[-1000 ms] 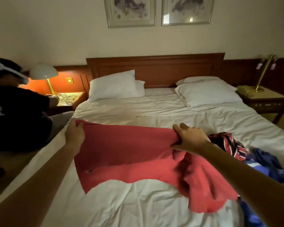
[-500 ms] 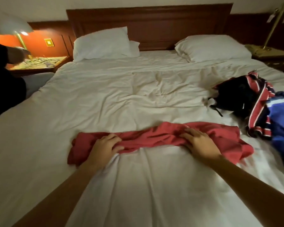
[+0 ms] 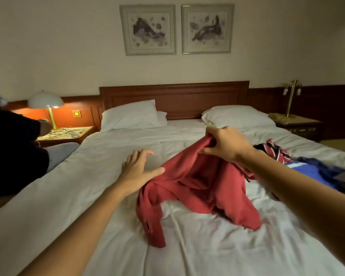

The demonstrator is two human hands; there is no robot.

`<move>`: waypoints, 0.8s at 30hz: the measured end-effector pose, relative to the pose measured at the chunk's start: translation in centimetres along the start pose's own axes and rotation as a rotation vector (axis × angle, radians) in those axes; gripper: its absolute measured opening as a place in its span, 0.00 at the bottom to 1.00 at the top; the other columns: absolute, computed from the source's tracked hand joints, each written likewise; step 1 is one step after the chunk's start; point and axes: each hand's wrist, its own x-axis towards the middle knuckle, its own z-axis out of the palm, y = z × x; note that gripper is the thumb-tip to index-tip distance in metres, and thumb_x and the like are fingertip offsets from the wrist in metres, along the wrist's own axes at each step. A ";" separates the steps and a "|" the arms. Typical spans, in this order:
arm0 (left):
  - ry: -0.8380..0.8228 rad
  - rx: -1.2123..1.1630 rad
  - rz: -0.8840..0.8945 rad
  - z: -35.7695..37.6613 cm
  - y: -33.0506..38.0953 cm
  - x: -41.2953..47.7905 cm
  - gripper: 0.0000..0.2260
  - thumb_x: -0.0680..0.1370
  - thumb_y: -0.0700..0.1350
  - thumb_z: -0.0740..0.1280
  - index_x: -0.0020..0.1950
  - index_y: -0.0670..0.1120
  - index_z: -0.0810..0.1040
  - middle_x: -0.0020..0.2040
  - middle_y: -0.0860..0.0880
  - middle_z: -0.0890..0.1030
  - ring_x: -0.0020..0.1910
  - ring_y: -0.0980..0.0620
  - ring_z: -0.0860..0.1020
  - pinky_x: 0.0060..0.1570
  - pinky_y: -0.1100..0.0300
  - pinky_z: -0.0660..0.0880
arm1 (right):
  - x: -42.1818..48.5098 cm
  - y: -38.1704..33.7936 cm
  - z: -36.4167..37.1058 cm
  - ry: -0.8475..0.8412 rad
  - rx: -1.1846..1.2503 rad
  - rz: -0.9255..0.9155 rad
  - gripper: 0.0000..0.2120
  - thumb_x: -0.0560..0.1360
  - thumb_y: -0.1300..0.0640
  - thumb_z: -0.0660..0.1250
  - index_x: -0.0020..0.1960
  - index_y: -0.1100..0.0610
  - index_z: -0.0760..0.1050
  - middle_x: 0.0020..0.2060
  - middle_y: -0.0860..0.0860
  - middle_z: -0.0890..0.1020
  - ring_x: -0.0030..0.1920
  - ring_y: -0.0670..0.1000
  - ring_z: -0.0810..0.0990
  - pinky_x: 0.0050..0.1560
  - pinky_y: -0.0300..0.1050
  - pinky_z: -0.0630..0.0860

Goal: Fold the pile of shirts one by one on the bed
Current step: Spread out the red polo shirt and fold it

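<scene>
A red shirt [image 3: 203,188] hangs in a crumpled bunch over the middle of the white bed [image 3: 68,196]. My right hand [image 3: 225,145] grips its upper part and holds it lifted, while the lower part and a sleeve trail on the sheet. My left hand [image 3: 136,169] is spread, fingers relaxed, at the shirt's left edge; its thumb touches the cloth. A pile of other shirts lies at the right: a red, white and dark striped one [image 3: 275,151] and a blue one [image 3: 315,171].
Two white pillows [image 3: 131,115] lie against the wooden headboard [image 3: 175,98]. Another person in dark clothes [image 3: 12,150] sits at the left bedside by a lit lamp [image 3: 46,101] and nightstand. A second nightstand [image 3: 299,125] with a brass lamp stands at right.
The red shirt lay bunched in a strip under both hands; my right hand has now lifted it off the sheet, and my left hand has let go and spread open. The view tilted upward.
</scene>
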 end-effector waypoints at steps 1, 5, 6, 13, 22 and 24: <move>-0.051 -0.072 0.019 -0.2 1.6 -0.7 0.30 0.67 0.72 0.68 0.65 0.64 0.66 0.59 0.57 0.68 0.62 0.55 0.67 0.64 0.52 0.64 | 0.3 -1.1 -1.2 0.030 0.026 -0.002 0.20 0.71 0.38 0.72 0.49 0.54 0.74 0.41 0.53 0.82 0.47 0.58 0.79 0.42 0.50 0.73; -0.102 -0.341 0.070 0.8 7.4 -3.1 0.30 0.63 0.71 0.73 0.60 0.61 0.75 0.57 0.59 0.77 0.59 0.58 0.77 0.61 0.54 0.74 | 0.2 -5.2 -4.9 0.087 0.073 -0.066 0.19 0.74 0.40 0.70 0.39 0.55 0.72 0.34 0.50 0.76 0.44 0.59 0.78 0.41 0.50 0.72; -0.064 -0.386 0.068 0.9 8.3 -3.4 0.24 0.66 0.66 0.75 0.57 0.57 0.78 0.53 0.58 0.81 0.53 0.57 0.80 0.57 0.53 0.77 | 0.1 -5.9 -5.7 0.113 0.074 -0.082 0.19 0.74 0.40 0.69 0.38 0.55 0.71 0.32 0.49 0.74 0.42 0.59 0.78 0.39 0.49 0.70; 0.368 -0.291 0.112 -7.1 7.7 -3.4 0.08 0.78 0.35 0.63 0.48 0.43 0.81 0.41 0.48 0.82 0.41 0.50 0.78 0.46 0.53 0.75 | -1.3 -5.8 -11.2 0.055 -0.186 -0.086 0.28 0.67 0.29 0.69 0.51 0.52 0.79 0.46 0.53 0.83 0.50 0.59 0.80 0.45 0.48 0.75; 0.510 0.223 0.211 -21.3 6.4 -2.9 0.13 0.76 0.35 0.64 0.54 0.51 0.80 0.54 0.49 0.81 0.53 0.42 0.78 0.48 0.49 0.76 | -1.1 -3.3 -15.1 0.143 -0.165 -0.073 0.12 0.73 0.51 0.74 0.52 0.56 0.79 0.48 0.58 0.84 0.52 0.63 0.80 0.48 0.51 0.73; 0.569 0.260 0.173 -23.0 5.8 -2.8 0.10 0.78 0.39 0.65 0.54 0.51 0.81 0.53 0.45 0.83 0.51 0.38 0.79 0.42 0.52 0.72 | -1.1 -3.4 -16.2 0.158 -0.096 -0.110 0.11 0.72 0.53 0.76 0.48 0.58 0.78 0.45 0.59 0.83 0.50 0.63 0.80 0.46 0.51 0.73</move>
